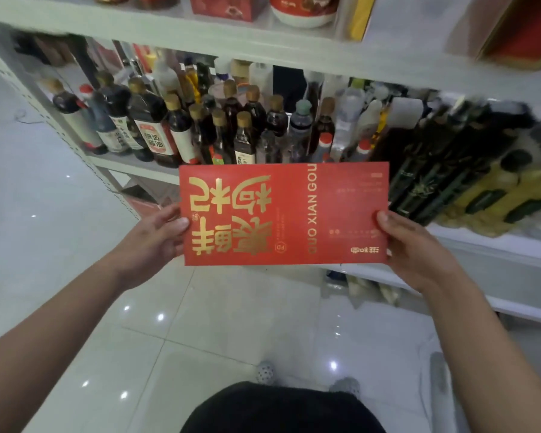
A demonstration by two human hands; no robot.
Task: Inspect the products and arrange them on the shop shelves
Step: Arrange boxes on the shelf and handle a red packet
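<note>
The left hand (156, 235) grips the left short edge of a flat red box (294, 220), with its thumb pressed on the front face and its fingers hidden behind. The box is held in the air in front of the middle shelf (132, 162) and above the pale tiled floor (75, 276). Its long axis runs level from left to right and its broad face is turned to the camera.

On the left half of the box, large gold Chinese characters appear upside down from this view, with a small round "FD" mark beside them. Down the middle, gold Latin letters run sideways along the short axis, reading from bottom to top "GUO XIAN GOU". The right half carries fine print too small to read and a small gold logo near the lower corner.

The right hand (419, 245) holds the right short edge the same way, thumb in front.

Behind the box, dark sauce bottles (150, 126) with gold caps crowd the shelf. One has a red label with Chinese characters. Further right lie dark boxes with a bamboo print (434, 182).
</note>
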